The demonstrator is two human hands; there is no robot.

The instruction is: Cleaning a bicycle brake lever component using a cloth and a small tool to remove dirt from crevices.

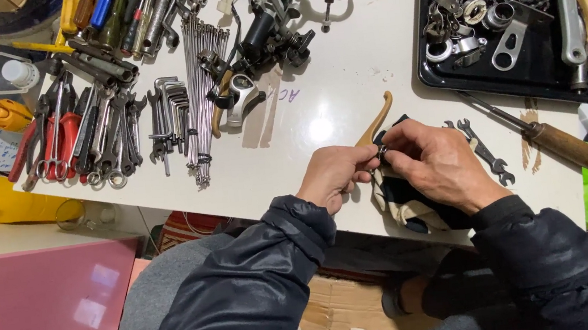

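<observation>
Far out to the left of the hands lay a row of pliers and spanners (80, 136), then a set of hex keys (166, 116) and a bundle of spokes (201, 98), all well clear of the work. Nearer, the left hand (335, 175) was pinched shut, thumb and forefinger on a small metal part (382, 152) held just above the edge of the white table (315, 90). A tan curved lever (375, 126) poked up from behind the knuckles; I couldn't tell whether it was joined to the part or merely lying behind it. The right hand (436, 164) was pressed up against the left, fingertips closed on the same small piece — the two hands together, nothing between them but the part. Beneath both lay a dark-and-cream cloth (404, 204), draped partly over the table edge. The risk, as I judged it, was the part slipping from so fine a grip: held this close to the edge, it might miss the cloth and fall towards the cardboard (337, 302) below. Just right of the right hand lay a small double-ended wrench (486, 152), and beyond it a wooden-handled screwdriver (542, 135) — close enough for a wrist or sleeve to knock. Further up and right sat a black tray (517, 69) crowded with rings, cogs and brackets.
</observation>
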